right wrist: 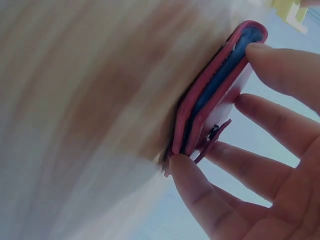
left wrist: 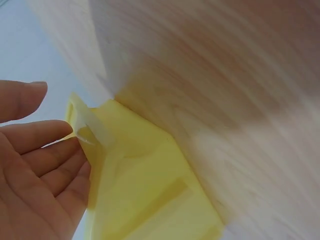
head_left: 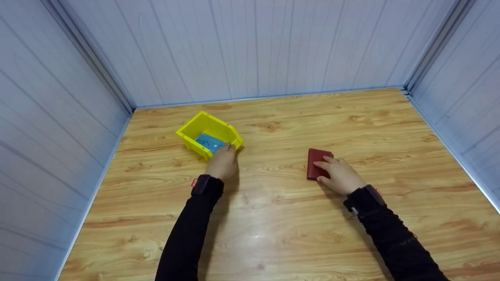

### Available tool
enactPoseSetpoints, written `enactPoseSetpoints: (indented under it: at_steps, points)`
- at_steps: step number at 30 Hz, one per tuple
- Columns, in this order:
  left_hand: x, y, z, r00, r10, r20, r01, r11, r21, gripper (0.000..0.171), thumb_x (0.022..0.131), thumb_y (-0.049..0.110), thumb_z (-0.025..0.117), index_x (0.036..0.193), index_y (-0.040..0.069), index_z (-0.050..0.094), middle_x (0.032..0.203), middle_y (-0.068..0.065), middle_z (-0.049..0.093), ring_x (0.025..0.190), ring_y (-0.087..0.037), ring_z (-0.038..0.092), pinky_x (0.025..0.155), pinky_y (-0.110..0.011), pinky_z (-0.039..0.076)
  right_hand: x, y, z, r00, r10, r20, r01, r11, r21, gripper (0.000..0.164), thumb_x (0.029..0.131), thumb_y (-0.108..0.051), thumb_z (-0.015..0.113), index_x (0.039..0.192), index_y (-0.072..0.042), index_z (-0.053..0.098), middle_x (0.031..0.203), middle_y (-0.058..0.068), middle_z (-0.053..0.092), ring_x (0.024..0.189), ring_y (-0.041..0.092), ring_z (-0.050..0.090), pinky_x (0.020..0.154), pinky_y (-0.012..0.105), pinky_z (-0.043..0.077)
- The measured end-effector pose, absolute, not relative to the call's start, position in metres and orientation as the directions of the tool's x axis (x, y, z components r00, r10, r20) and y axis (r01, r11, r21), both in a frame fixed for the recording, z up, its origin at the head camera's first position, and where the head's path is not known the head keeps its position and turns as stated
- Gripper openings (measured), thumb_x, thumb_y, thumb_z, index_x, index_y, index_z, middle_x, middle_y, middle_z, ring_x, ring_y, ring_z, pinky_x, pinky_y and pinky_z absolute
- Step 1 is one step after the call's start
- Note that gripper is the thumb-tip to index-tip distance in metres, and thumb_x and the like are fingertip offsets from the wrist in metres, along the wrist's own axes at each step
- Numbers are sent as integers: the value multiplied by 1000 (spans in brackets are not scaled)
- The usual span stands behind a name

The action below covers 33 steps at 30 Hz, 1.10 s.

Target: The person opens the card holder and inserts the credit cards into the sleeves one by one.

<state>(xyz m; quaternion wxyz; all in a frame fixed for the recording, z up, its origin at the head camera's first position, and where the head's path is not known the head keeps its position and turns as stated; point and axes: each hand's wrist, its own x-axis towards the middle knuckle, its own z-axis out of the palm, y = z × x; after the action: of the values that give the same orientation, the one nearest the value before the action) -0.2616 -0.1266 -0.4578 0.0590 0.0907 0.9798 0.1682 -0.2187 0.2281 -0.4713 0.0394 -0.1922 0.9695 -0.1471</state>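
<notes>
A dark red wallet [head_left: 314, 164] lies on the wooden surface, right of the middle. My right hand [head_left: 340, 175] grips it from above, fingers spread over its cover. The right wrist view shows the thumb at one end of the wallet [right wrist: 220, 85] and a finger at the other; its blue inside and a small snap strap are visible. Farther left stands a yellow open bin [head_left: 191, 142] with a flat blue item [head_left: 211, 143] inside. My left hand [head_left: 223, 162] is at its near right corner. In the left wrist view its fairly straight fingers touch the bin's edge, thumb apart.
A wood-grain tabletop [head_left: 269, 218] lies under everything. Pale panelled walls [head_left: 269, 47] enclose it at the back, left and right. The bin stands toward the back left, some distance from the wallet.
</notes>
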Motion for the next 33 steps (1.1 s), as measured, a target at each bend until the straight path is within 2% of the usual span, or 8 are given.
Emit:
enactPoseSetpoints:
  at_steps: [8, 18, 24, 33]
  points:
    - [-259, -104, -456, -962, 269, -51, 246, 932, 265, 43, 100, 7, 42, 142, -5, 45, 147, -27, 44, 135, -39, 45, 115, -47, 35, -211, 213, -469, -890, -454, -44, -421, 854, -305, 48, 90, -22, 69, 134, -6, 59, 142, 27, 51, 132, 44, 47, 112, 61, 30]
    - [-263, -82, -454, -946, 313, -87, 291, 935, 203, 47, 99, 5, 46, 145, -3, 42, 150, -26, 41, 139, -38, 41, 117, -46, 32, -206, 197, -469, -873, -487, -27, -454, 831, -322, 46, 90, -24, 70, 132, -6, 62, 141, 27, 51, 130, 46, 48, 111, 58, 34]
    - [-264, -67, -456, -930, 365, -47, 354, 922, 157, 47, 96, 3, 49, 143, -3, 45, 145, -27, 46, 134, -39, 47, 113, -47, 38, -203, 190, -472, -856, -517, 10, -491, 807, -328, 44, 89, -21, 71, 129, -5, 64, 138, 27, 54, 127, 45, 51, 106, 56, 41]
    - [-265, -46, -455, -905, 423, -36, 417, 902, 111, 46, 98, 1, 44, 144, 1, 45, 145, -25, 47, 138, -35, 44, 116, -45, 34, -197, 182, -471, -841, -542, 13, -514, 789, -338, 43, 88, -22, 71, 127, -8, 66, 139, 25, 54, 128, 44, 51, 108, 55, 40]
